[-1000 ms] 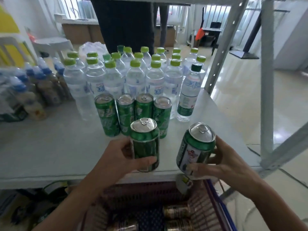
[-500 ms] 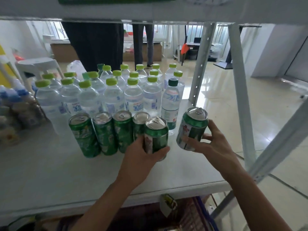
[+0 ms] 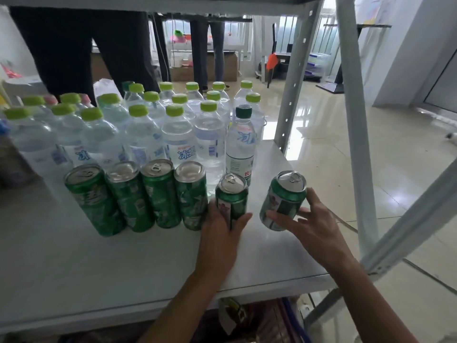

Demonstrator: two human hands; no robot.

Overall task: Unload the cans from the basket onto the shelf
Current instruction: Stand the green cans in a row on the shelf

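Observation:
My left hand [image 3: 221, 231] grips a short green can [image 3: 231, 198] that stands on the white shelf [image 3: 123, 263], right beside a row of several taller green cans [image 3: 158, 194]. My right hand [image 3: 309, 224] holds a second short green can [image 3: 284, 200], tilted, at or just above the shelf near its right edge. Only a dark sliver of the basket [image 3: 269, 323] shows under the shelf's front edge; its contents are hidden.
Behind the cans stand several water bottles with lime caps [image 3: 173, 134] and one dark-capped bottle [image 3: 241, 147]. Grey shelf posts [image 3: 294, 78] rise at the right, with a diagonal brace [image 3: 408, 219]. A person's dark trouser legs [image 3: 74, 53] stand beyond the shelf.
Both hands have carried their cans forward and down onto the shelf. The left can now stands at the right end of the row; the right can has come lower beside it.

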